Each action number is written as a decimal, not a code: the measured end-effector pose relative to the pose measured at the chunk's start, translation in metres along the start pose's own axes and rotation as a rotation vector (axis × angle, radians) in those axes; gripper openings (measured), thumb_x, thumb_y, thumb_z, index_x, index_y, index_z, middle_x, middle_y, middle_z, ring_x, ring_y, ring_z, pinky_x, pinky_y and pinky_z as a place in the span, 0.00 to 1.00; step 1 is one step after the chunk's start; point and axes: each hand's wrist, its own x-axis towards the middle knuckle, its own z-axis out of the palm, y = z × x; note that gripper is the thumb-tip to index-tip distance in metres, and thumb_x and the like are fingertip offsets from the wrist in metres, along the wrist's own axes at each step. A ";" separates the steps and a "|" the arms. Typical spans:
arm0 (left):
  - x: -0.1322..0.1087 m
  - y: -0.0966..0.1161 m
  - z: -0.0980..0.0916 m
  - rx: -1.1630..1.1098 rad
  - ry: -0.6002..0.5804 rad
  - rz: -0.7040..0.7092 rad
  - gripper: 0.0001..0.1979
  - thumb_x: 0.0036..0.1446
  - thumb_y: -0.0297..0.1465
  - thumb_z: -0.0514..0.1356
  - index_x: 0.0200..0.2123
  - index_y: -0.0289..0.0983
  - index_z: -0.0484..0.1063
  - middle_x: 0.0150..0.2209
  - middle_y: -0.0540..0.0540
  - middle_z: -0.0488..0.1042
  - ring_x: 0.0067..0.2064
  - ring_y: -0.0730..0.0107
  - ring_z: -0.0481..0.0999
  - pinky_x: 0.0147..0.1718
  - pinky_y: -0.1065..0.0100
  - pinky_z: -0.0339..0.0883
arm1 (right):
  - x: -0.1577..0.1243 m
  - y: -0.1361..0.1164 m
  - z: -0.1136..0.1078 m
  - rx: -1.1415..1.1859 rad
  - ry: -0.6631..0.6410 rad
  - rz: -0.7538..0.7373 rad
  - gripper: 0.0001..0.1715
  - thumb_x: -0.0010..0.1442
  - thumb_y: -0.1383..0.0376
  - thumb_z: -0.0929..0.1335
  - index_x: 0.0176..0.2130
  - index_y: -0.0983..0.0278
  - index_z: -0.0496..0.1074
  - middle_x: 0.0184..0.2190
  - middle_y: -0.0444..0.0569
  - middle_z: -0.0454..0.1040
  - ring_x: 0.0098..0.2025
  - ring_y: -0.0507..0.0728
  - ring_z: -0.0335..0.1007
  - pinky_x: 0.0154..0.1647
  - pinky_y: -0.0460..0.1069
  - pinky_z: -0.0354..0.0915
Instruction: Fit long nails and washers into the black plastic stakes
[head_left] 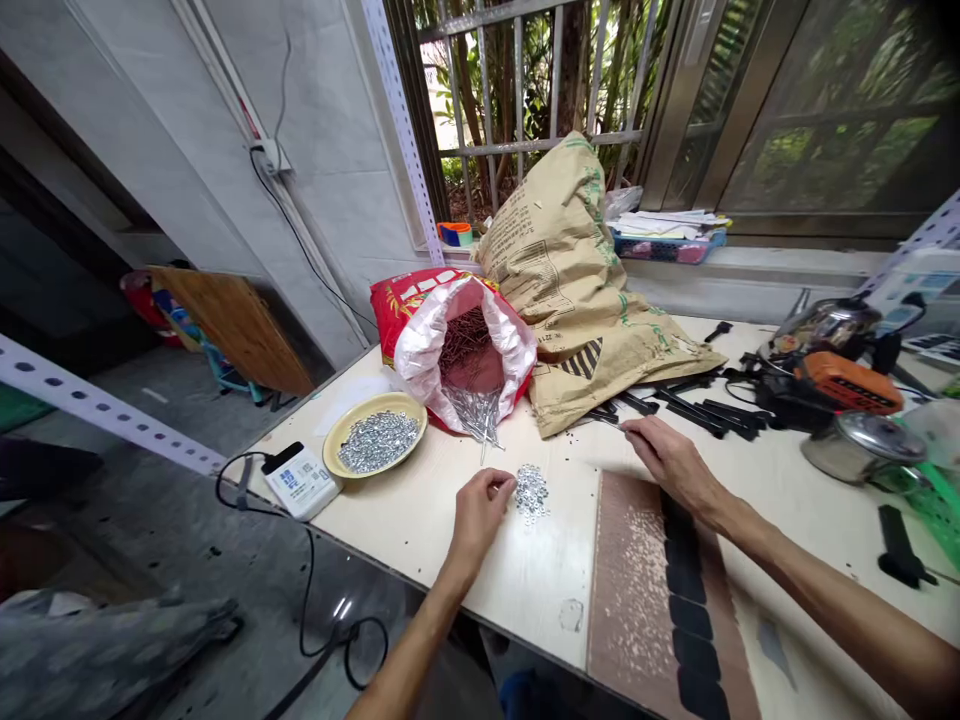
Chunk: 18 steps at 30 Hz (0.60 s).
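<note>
My left hand (480, 510) is at the left edge of a small pile of shiny metal nuts or washers (532, 494) on the table. Its thumb and fingers are pinched together, and whatever may be between them is too small to name. Over the far end of a brown board (626, 590), my right hand (671, 462) has its fingers closed near a thin piece by the black plastic parts (697, 412). What it holds is unclear. A row of black rounded pieces (690, 617) lies along the board.
A yellow bowl (418, 440) of small metal pieces stands at left, beside a white boxy device (304, 483) with a cable. Behind are a red sack (390, 310) of long screws or nails and a brown paper sack (555, 240). Metal pots (862, 440) and an orange tool (851, 382) sit at right.
</note>
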 end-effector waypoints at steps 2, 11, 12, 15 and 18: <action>-0.009 0.013 0.003 -0.422 -0.084 -0.198 0.10 0.50 0.36 0.63 0.30 0.33 0.71 0.24 0.49 0.70 0.22 0.76 0.67 0.22 0.73 0.62 | -0.005 -0.036 -0.012 0.140 0.000 -0.011 0.15 0.65 0.65 0.57 0.49 0.63 0.65 0.37 0.51 0.69 0.39 0.55 0.67 0.40 0.49 0.65; -0.059 0.060 0.023 -0.879 -0.123 -0.257 0.14 0.43 0.33 0.69 0.31 0.30 0.72 0.26 0.47 0.73 0.27 0.76 0.72 0.29 0.73 0.69 | -0.036 -0.120 -0.013 0.210 -0.093 0.003 0.15 0.65 0.66 0.60 0.48 0.59 0.70 0.35 0.48 0.68 0.34 0.53 0.67 0.36 0.47 0.65; -0.062 0.062 0.024 -0.873 -0.123 -0.244 0.14 0.44 0.33 0.68 0.31 0.30 0.72 0.25 0.48 0.73 0.27 0.76 0.72 0.29 0.73 0.69 | -0.039 -0.121 -0.012 0.193 -0.090 0.012 0.15 0.65 0.66 0.60 0.48 0.58 0.70 0.34 0.48 0.68 0.34 0.53 0.67 0.36 0.47 0.65; -0.069 0.064 0.025 -0.860 -0.135 -0.221 0.13 0.45 0.33 0.68 0.31 0.30 0.72 0.24 0.48 0.73 0.27 0.76 0.72 0.29 0.73 0.69 | -0.046 -0.123 -0.014 0.147 -0.088 0.031 0.15 0.65 0.66 0.59 0.48 0.58 0.70 0.34 0.48 0.67 0.34 0.53 0.67 0.36 0.47 0.65; -0.072 0.065 0.025 -0.826 -0.132 -0.196 0.13 0.45 0.33 0.68 0.31 0.30 0.72 0.24 0.48 0.73 0.26 0.76 0.72 0.29 0.73 0.69 | -0.050 -0.126 -0.018 0.122 -0.091 0.037 0.14 0.66 0.65 0.59 0.46 0.59 0.70 0.34 0.48 0.67 0.34 0.53 0.67 0.35 0.47 0.64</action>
